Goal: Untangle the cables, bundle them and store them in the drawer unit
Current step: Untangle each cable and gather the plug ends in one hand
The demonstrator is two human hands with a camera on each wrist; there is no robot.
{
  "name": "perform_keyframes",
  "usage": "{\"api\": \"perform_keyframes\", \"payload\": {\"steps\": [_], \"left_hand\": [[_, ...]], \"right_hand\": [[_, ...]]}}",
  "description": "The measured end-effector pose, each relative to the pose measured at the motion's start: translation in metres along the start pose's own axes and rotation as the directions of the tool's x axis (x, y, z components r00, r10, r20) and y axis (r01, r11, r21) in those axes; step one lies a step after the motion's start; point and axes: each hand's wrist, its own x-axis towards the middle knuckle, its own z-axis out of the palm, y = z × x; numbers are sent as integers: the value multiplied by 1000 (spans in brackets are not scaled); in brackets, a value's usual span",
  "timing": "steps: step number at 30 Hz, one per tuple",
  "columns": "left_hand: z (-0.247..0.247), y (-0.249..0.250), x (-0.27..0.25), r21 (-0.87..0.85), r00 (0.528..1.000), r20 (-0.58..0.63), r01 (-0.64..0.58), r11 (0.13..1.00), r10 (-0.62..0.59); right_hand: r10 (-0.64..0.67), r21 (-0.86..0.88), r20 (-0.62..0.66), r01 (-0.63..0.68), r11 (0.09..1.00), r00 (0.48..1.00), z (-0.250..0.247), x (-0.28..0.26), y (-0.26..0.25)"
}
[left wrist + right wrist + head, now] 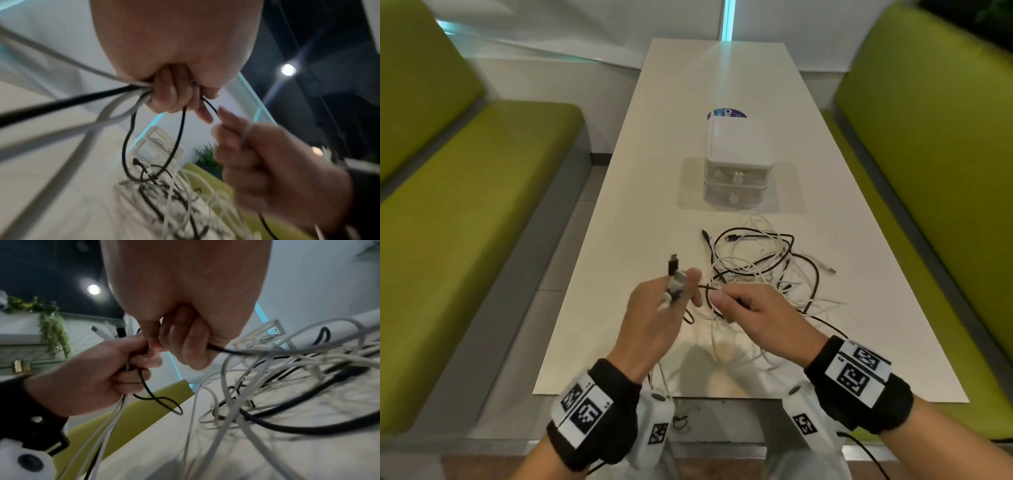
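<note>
A tangle of black and white cables (763, 267) lies on the white table (619, 240), just in front of the white two-drawer unit (738, 168). My left hand (667, 298) is raised over the near part of the table and grips several cable ends, a black plug (673, 264) and white plugs sticking up from its fingers. My right hand (732, 305) pinches a thin black cable (228, 351) close beside the left hand. In the left wrist view black and white cables (131, 91) run out of my left fist. Both drawers look closed.
Green padded benches (465, 212) flank the table on both sides. A blue round label (727, 114) lies behind the drawer unit. Cable loops hang over the table's near edge (688, 395) toward my lap. Bare table surface stretches to the left of the tangle and beyond the unit.
</note>
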Motion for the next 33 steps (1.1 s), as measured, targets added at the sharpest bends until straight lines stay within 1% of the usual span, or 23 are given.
{"api": "perform_keyframes", "payload": {"steps": [1, 2, 4, 5, 6, 7, 9, 10, 12, 14, 16, 18, 20, 22, 23, 24, 25, 26, 28, 29, 30, 32, 33], "left_hand": [[-8, 1, 5, -119, 991, -114, 57, 991, -71], [-17, 1, 12, -230, 964, -222, 95, 969, -147], [-36, -1, 23, -427, 886, -364, 114, 897, -286], [-43, -1, 28, -520, 861, -383, 98, 848, -335], [-48, -2, 31, -580, 855, -371, 91, 809, -362], [-50, -2, 31, -589, 861, -348, 107, 801, -371], [-47, -2, 26, -437, 893, -326, 148, 887, -309], [-45, 0, 22, -303, 919, -325, 124, 945, -225], [-39, 6, 12, -104, 954, -300, -17, 994, -15], [-28, 12, 6, -39, 974, -178, -150, 988, 141], [-13, 9, 2, 50, 972, 45, -232, 971, 230], [-2, -1, 1, 281, 939, 211, -326, 903, 273], [2, -7, -2, 400, 931, 265, -344, 850, 252], [-2, -7, -3, 381, 941, 204, -329, 864, 269], [-6, -3, -2, 304, 968, 115, -249, 919, 224], [-12, 2, 1, 172, 992, 5, -121, 978, 122], [-18, 5, 5, 26, 995, -103, 0, 1000, 3], [-23, 8, 10, -136, 976, -182, 93, 986, -117], [-32, 8, 17, -432, 934, -229, 155, 889, -274], [-33, 6, 19, -486, 925, -245, 141, 862, -289], [-33, 4, 19, -466, 925, -266, 122, 876, -271], [-29, 6, 13, -286, 935, -330, 34, 958, -132], [-26, 8, 10, -204, 934, -357, -46, 978, -30]], "right_hand": [[14, 30, 3, -14, 999, 1000, -2, -2, 3], [29, 51, 11, -29, 998, 1000, -5, -4, 5], [68, 47, 33, -70, 996, 997, -9, -8, 9], [88, 31, 45, -89, 996, 995, -10, -9, 10], [105, 19, 56, -106, 994, 993, -10, -9, 11], [114, 13, 60, -115, 993, 992, -10, -9, 12], [116, -1, 46, -116, 993, 992, -8, -8, 11], [112, -24, 37, -111, 994, 993, -7, -8, 11], [109, -99, 38, -104, 990, 993, -3, -6, 9], [114, -141, 32, -109, 984, 993, 0, -4, 5], [96, -137, 11, -93, 986, 995, 1, -2, -2], [76, -72, -24, -78, 994, 997, -2, -1, -9], [62, -8, -39, -63, 998, 997, -6, -2, -11], [61, -1, -15, -61, 998, 998, -8, -5, -8], [65, -1, 8, -65, 998, 998, -9, -7, -5], [72, 4, 28, -73, 997, 997, -10, -9, -3], [82, 15, 40, -83, 996, 996, -11, -11, -2], [86, 26, 41, -87, 996, 995, -13, -12, -1], [67, 27, 15, -67, 997, 998, -17, -12, -1], [54, 13, -3, -54, 998, 999, -18, -11, -1], [49, -9, -23, -49, 999, 999, -18, -10, -2], [59, -68, -58, -63, 996, 997, -17, -7, -3], [58, -100, -67, -65, 993, 996, -16, -5, -4]]}}
